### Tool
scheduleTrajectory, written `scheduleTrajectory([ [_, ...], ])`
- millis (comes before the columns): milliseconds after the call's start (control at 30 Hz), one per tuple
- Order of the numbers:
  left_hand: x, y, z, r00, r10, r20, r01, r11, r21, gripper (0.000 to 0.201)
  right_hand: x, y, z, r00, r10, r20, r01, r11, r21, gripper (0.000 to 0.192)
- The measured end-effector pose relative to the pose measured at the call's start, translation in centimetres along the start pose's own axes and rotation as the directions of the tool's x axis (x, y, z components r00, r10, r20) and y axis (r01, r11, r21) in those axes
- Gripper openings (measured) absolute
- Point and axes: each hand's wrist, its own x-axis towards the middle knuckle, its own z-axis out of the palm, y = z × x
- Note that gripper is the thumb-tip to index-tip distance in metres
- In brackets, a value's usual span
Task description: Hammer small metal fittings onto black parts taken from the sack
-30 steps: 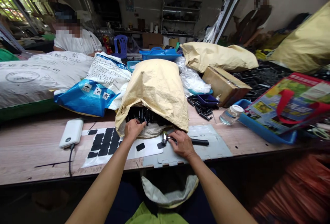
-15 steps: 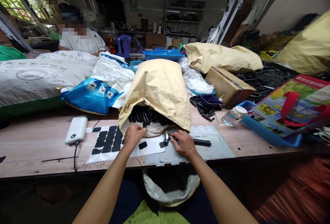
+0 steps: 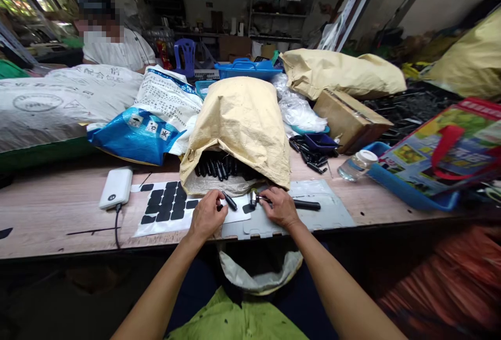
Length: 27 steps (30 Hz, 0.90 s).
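Cluttered wooden worktop [image 3: 58,214] before me. My left hand [image 3: 206,218] pinches one black cylindrical part [image 3: 229,201] just outside the tan sack [image 3: 238,131], where many more lie. My right hand [image 3: 281,208] is closed round a small hammer [image 3: 289,203]. Most black pads [image 3: 164,207] remain on their sheet, so I judge plenty is left.

1. Far to the left of your left grip, beyond it, the white sack [image 3: 58,102] carries grey Chinese characters, a round stamp and a warning triangle; you cannot make out any of the words.
2. Just beyond your left grip, up and left, the blue-and-white bag [image 3: 152,120] shows rows of small print and square pictogram labels, too small to read.
3. Far to the right of your right grip, the colourful bag [image 3: 442,147] bears printing you cannot read.
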Motion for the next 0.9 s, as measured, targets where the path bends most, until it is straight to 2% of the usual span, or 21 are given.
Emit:
scheduleTrajectory([
  [100, 0.8, -0.7, 0.0, 0.971, 0.240, 0.024, -0.241, 0.965, 0.100, 0.035, 0.0, -0.1, 0.0, 1.000, 0.000, -0.007, 0.000, 1.000, 0.008, 0.010],
  [167, 1.2, -1.0, 0.1, 0.958, 0.278, 0.064, -0.285, 0.945, 0.157, 0.028, 0.0, -0.1, 0.0, 1.000, 0.003, -0.009, -0.003, 1.000, 0.006, 0.010],
  [267, 1.4, -1.2, 0.4, 0.959, 0.263, 0.110, -0.278, 0.948, 0.157, 0.015, 0.0, 0.0, 0.0, 1.000, -0.003, -0.012, 0.003, 1.000, 0.005, 0.011],
  [400, 0.8, -1.5, 1.1, 0.950, 0.270, 0.156, -0.275, 0.961, 0.012, 0.015, -0.1, 0.1, 0.2, 1.000, -0.012, -0.026, 0.012, 1.000, 0.007, 0.011],
  [567, 0.4, -2.4, 2.1, 0.969, 0.219, 0.112, -0.202, 0.969, -0.141, 0.018, 0.0, 0.0, 0.1, 1.000, -0.009, -0.029, 0.009, 1.000, 0.005, 0.010],
  [900, 0.5, -3.4, 2.8, 0.969, 0.239, 0.062, -0.226, 0.961, -0.160, 0.022, -0.1, -0.1, 0.1, 1.000, -0.007, -0.014, 0.007, 1.000, -0.018, 0.012],
])
